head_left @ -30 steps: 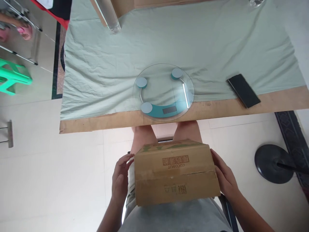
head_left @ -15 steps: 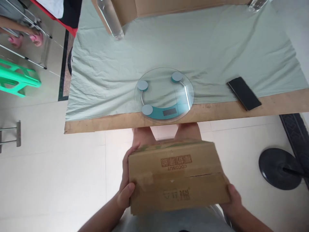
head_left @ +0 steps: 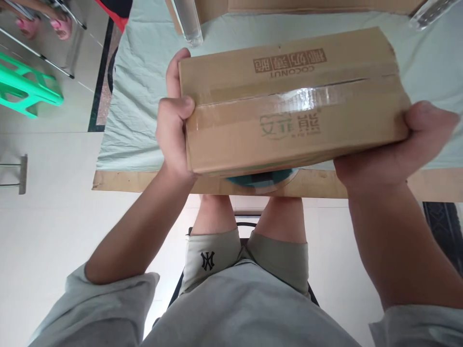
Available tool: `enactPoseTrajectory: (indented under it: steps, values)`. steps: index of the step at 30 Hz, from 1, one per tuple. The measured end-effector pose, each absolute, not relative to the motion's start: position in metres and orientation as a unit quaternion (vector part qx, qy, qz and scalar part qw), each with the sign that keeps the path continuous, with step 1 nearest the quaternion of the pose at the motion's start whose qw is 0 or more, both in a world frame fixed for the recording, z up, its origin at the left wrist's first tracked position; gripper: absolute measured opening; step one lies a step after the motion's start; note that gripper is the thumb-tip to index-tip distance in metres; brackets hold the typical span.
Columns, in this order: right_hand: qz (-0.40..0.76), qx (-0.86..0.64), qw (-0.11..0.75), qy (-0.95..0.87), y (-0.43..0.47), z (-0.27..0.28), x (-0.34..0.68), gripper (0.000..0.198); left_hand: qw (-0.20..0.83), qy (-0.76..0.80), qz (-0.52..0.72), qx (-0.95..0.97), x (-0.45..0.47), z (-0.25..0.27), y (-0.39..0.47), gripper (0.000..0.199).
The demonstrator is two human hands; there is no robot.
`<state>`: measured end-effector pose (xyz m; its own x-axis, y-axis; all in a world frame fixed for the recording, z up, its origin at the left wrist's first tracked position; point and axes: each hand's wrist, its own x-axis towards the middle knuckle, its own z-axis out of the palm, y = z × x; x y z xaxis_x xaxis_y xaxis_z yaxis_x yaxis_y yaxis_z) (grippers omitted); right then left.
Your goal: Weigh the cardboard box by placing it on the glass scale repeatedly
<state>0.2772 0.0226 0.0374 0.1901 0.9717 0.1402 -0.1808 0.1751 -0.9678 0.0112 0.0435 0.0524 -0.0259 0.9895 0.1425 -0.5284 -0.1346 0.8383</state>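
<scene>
Between my hands I hold a brown cardboard box (head_left: 231,135), raised above the table edge and slightly tilted, its right end higher. Red print reading COCONUT and a shiny tape strip show on the side facing me. My left hand (head_left: 173,120) grips its left end, thumb on the near face. At the right end, my right hand (head_left: 408,149) clasps the lower corner with the thumb in front; its other fingers are hidden behind. Below the box peeks the teal part of a round glass scale (head_left: 260,179), the rest of it covered from view.
A pale green cloth (head_left: 133,111) covers the table, with a bare wooden front edge (head_left: 123,180). Clear bottle-like objects (head_left: 188,24) stand by a cardboard piece (head_left: 289,6) at the back. On the left floor are a green stool (head_left: 32,89) and another person's pink shoes (head_left: 61,28).
Both hands have lifted the box up and forward from over my lap to above the table. It now covers most of the scale, and the phone is hidden from view.
</scene>
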Motion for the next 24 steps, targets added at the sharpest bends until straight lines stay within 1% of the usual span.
enactPoseTrajectory:
  steps: [4, 6, 10, 12, 14, 17, 22, 24]
  values:
    - [0.451, -0.416, 0.645, -0.456, 0.05, 0.031, 0.276, 0.03, 0.617, 0.322, 0.65, 0.304, 0.017, 0.042, 0.064, 0.036]
    - [0.458, -0.417, 0.636, -0.461, 0.054, 0.026, 0.277, 0.029, 0.621, 0.316, 0.648, 0.306, 0.018, 0.036, 0.069, 0.036]
    - [0.496, -0.416, 0.613, -0.453, 0.054, 0.024, 0.274, 0.036, 0.615, 0.327, 0.619, 0.363, 0.01, 0.018, 0.076, 0.038]
    - [0.501, -0.416, 0.612, -0.449, 0.052, 0.023, 0.273, 0.037, 0.602, 0.348, 0.597, 0.399, 0.005, 0.009, 0.078, 0.045]
    - [0.503, -0.421, 0.614, -0.439, 0.051, 0.02, 0.275, 0.039, 0.602, 0.335, 0.589, 0.423, 0.003, 0.004, 0.077, 0.054]
    - [0.509, -0.433, 0.618, -0.414, 0.052, 0.012, 0.277, 0.046, 0.614, 0.311, 0.592, 0.419, 0.001, 0.001, 0.077, 0.06]
    - [0.488, -0.456, 0.61, -0.425, 0.049, 0.014, 0.282, 0.062, 0.644, 0.297, 0.566, 0.421, -0.006, 0.001, 0.087, 0.081]
    - [0.459, -0.478, 0.624, -0.414, 0.031, 0.015, 0.29, 0.063, 0.636, 0.301, 0.566, 0.43, -0.011, 0.003, 0.082, 0.082]
